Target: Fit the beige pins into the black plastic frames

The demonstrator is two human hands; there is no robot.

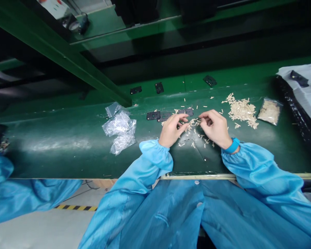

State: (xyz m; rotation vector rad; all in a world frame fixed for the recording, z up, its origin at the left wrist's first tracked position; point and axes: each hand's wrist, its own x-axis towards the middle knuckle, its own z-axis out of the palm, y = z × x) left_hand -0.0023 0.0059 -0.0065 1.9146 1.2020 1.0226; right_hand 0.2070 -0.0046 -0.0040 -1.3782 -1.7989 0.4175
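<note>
My left hand [173, 128] hovers at the middle of the green bench, its curled fingers and thumb close together at the tips. Across from it, my right hand [214, 126] has thumb and forefinger pinched, pointing left. Whatever is between the fingertips of either hand is too small to make out. Small pale strips [191, 125] lie scattered between and below the hands. Just beyond my left fingers is a black flat plate [188, 111] with pale strips near it. Another black plate [153, 115] lies left of my left hand.
A heap of pale strips [242, 110] lies to the right, beside a clear bag of them [270, 111]. Crumpled clear bags [120, 127] lie left. Several black plates [210, 81] are at the back. A green post [93, 77] rises behind. Another person's blue sleeve [28, 193] is at left.
</note>
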